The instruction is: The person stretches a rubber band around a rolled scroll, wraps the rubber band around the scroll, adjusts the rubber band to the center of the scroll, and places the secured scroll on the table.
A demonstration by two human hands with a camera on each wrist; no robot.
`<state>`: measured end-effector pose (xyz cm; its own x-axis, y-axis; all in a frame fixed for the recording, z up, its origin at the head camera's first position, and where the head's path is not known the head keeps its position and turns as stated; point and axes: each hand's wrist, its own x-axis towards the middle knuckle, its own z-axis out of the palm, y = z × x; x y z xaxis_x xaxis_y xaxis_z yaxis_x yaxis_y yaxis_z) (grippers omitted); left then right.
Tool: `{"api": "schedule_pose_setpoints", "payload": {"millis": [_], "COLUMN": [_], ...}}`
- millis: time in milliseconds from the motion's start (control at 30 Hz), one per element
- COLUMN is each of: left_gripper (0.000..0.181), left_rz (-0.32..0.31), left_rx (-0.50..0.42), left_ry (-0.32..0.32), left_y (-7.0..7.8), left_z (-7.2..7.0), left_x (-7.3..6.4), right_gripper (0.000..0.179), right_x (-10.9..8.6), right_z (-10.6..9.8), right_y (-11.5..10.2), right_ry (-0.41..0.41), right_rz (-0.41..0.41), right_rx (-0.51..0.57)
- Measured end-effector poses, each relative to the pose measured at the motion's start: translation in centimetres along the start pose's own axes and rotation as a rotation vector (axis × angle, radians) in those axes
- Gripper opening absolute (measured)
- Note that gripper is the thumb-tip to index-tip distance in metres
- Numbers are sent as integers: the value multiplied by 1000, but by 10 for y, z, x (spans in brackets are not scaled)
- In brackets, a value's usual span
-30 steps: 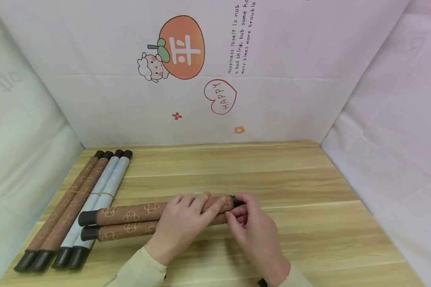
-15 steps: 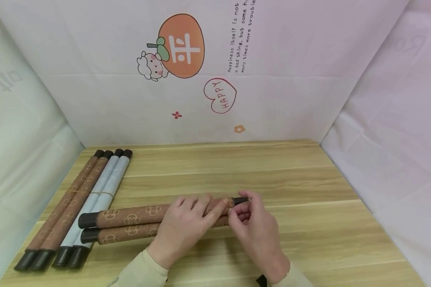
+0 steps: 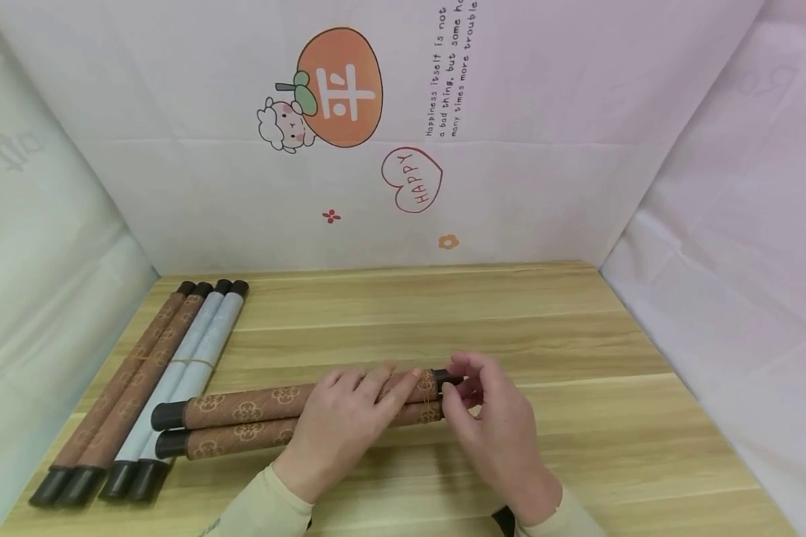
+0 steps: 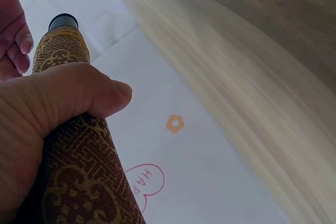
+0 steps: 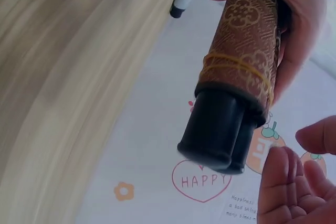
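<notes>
Two brown patterned scrolls (image 3: pixel 248 410) with black end knobs (image 5: pixel 210 129) lie side by side in my left hand (image 3: pixel 342 432). That hand grips them right of their middle, its thumb (image 4: pixel 100 90) across the top in the left wrist view. A yellow rubber band (image 5: pixel 236 62) is looped double around both scrolls, close to their right end. Beside this end is my right hand (image 3: pixel 497 425), its fingers loosely bent. In the right wrist view its fingertips (image 5: pixel 275 158) are apart from the scrolls and hold nothing.
At the left of the wooden table (image 3: pixel 578 358) lie two more brown scrolls (image 3: pixel 134 373) and two pale blue scrolls (image 3: pixel 191 350), with bands around them. The left ends of the held scrolls overlap the blue ones in the head view. White printed cloth (image 3: pixel 510 186) stands behind and at both sides.
My right hand has drawn back to the right, off the scrolls' end, and the rubber band there has come into sight. My left hand keeps its grip, with the scrolls shifted slightly.
</notes>
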<state>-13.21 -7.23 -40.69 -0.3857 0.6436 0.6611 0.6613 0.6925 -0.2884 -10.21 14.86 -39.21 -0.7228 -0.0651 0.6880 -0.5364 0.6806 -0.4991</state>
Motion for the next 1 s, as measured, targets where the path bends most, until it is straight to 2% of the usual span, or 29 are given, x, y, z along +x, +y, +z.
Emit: {"api": "schedule_pose_setpoints", "payload": {"millis": [133, 333, 433, 600, 800, 1000], "left_gripper": [45, 45, 44, 44, 46, 99], "left_rz": [-3, -10, -9, 0, -30, -51], "left_rx": [12, 21, 29, 39, -50, -104], "left_ry": [-12, -36, -38, -45, -112, -218], "left_y": [-2, -3, -2, 2, 6, 8], "left_z": [-1, -1, -1, -2, -3, -4], "left_x": [0, -1, -1, 0, -2, -4], "right_gripper": [48, 87, 96, 86, 78, 64], "right_x": [-1, -4, -5, -6, -8, -6], "right_z": [-5, -6, -2, 7, 13, 18], "right_y": [3, 7, 10, 14, 14, 14], "right_ry": [-87, -287, -350, -376, -419, -359], "right_rz": [-63, -168, -216, -274, -283, -344], "right_rx": [-121, -322, -419, -542, -615, -624]}}
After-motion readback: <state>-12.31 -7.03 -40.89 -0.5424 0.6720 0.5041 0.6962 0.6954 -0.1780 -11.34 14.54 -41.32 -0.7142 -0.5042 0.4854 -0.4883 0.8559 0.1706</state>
